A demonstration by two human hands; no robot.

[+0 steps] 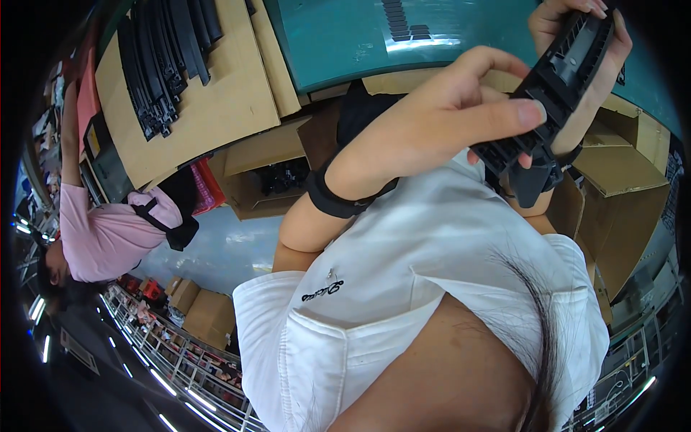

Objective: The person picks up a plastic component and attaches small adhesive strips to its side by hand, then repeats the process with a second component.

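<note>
A long black plastic part with ribbed edges and a smooth grey strip is held up in front of my chest, slanting toward the upper right. My left hand grips its lower half, thumb pressed on the top face and fingertips showing beneath. From behind, my right hand supports the upper half, with fingers curled over both edges. A dark tab juts from the part's lower end. I cannot make out the part's exact kind. A black band circles my left wrist.
Small flat dark pieces lie in a column on the green tabletop. Long black strips rest on a cardboard sheet. Below stands an open box of black parts; another open carton is at right. A person in pink works at left.
</note>
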